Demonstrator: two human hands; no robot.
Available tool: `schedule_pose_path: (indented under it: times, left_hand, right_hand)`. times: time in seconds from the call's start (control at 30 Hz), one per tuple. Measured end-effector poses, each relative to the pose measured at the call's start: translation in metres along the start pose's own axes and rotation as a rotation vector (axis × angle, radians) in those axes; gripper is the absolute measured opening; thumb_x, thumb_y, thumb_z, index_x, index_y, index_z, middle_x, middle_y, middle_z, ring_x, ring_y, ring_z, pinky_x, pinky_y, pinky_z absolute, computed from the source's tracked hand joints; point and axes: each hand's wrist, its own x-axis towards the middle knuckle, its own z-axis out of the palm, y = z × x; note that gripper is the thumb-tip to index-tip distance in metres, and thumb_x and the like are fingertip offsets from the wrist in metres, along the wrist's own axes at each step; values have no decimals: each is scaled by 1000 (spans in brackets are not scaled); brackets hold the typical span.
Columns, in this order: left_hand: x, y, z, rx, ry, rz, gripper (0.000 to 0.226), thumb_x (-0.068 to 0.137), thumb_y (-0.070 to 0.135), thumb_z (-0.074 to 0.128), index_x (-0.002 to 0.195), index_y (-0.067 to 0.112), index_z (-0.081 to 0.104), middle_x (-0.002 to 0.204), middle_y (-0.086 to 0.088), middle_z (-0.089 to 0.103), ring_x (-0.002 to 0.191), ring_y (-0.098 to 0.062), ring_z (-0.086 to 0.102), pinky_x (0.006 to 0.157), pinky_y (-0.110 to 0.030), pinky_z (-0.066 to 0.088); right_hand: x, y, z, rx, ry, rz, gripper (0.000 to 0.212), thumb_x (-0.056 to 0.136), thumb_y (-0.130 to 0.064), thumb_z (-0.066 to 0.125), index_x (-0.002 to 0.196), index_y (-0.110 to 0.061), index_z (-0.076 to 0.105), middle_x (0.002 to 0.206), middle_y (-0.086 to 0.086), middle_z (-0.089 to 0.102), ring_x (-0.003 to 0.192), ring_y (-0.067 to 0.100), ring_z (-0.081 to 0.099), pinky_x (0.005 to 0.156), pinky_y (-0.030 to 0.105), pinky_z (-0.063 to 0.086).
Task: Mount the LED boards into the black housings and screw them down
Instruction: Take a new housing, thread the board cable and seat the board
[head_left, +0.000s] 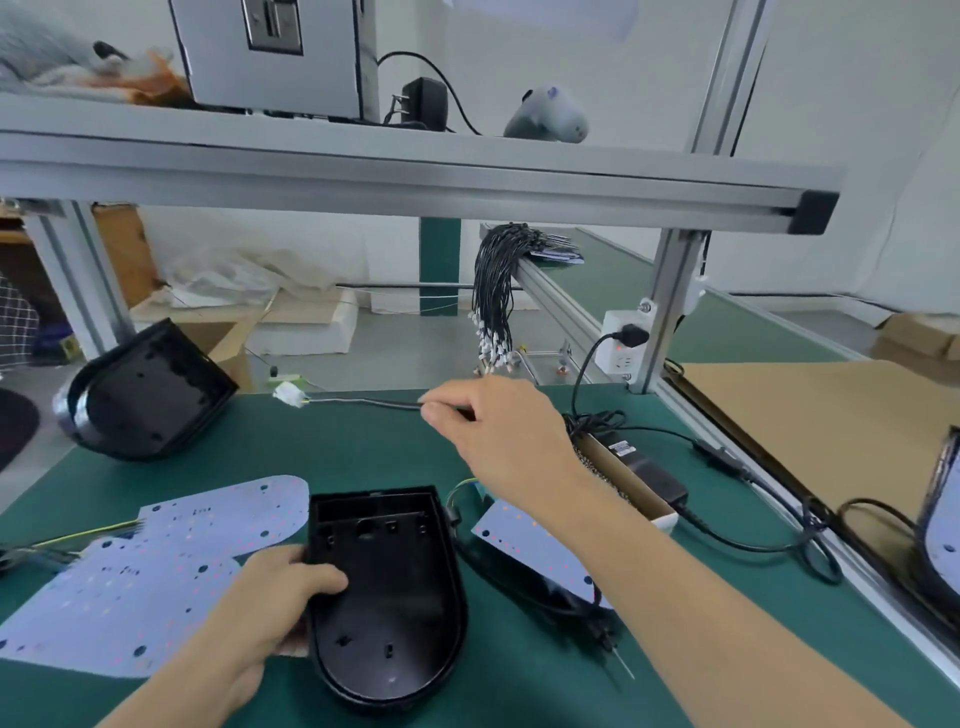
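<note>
At twelve o'clock, the right hand (498, 431) pinches a thin black cable (374, 402), its white plug (289, 393) pointing toward nine o'clock. The open-topped black plastic housing (387, 597) lies toward six o'clock, long axis twelve-to-six, its rim gripped by the left hand (280, 597).

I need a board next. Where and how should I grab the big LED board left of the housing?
Probably best at the LED board's far rounded edge, coming from above. It lies flat on the mat; wires leave its left side, and the left hand on the housing covers its right edge.
</note>
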Motion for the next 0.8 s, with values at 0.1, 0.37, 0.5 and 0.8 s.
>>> schedule_pose_path:
  times: [0.1, 0.37, 0.5, 0.8]
  left_hand:
    - [2, 1, -2, -254, 50, -48, 8, 83, 4, 59, 85, 1, 67, 69, -17, 69, 65, -30, 59, 64, -33, 44]
    - [6, 16, -10, -520, 208, 124, 20, 86, 1, 54, 74, 17, 54, 55, 5, 57, 52, -12, 49, 54, -29, 35]
    - [7, 18, -4, -524, 217, 162, 18, 84, 2, 55, 90, 18, 61, 89, -2, 64, 83, -21, 56, 78, -40, 43]
    - [6, 26, 0, -595, 222, 239, 17, 83, -4, 53, 89, 11, 57, 84, -7, 55, 73, -18, 48, 63, -29, 34]
  right_hand:
    - [-5, 3, -6, -31, -10, 3, 22, 93, -27, 49, 92, -18, 69, 77, 2, 67, 79, 26, 59, 72, 35, 50]
    - [-24, 3, -22, -106, 12, 20, 23, 89, -29, 52, 67, -22, 56, 63, 2, 56, 67, 26, 51, 69, 37, 49]
    - [-31, -4, -28, -115, 24, 10, 22, 89, -39, 54, 76, -27, 68, 62, -3, 61, 67, 23, 55, 68, 35, 49]
    - [-37, -2, -37, -6, -23, 51, 23, 84, -38, 59, 63, -29, 64, 54, -19, 54, 55, 10, 46, 58, 29, 38]
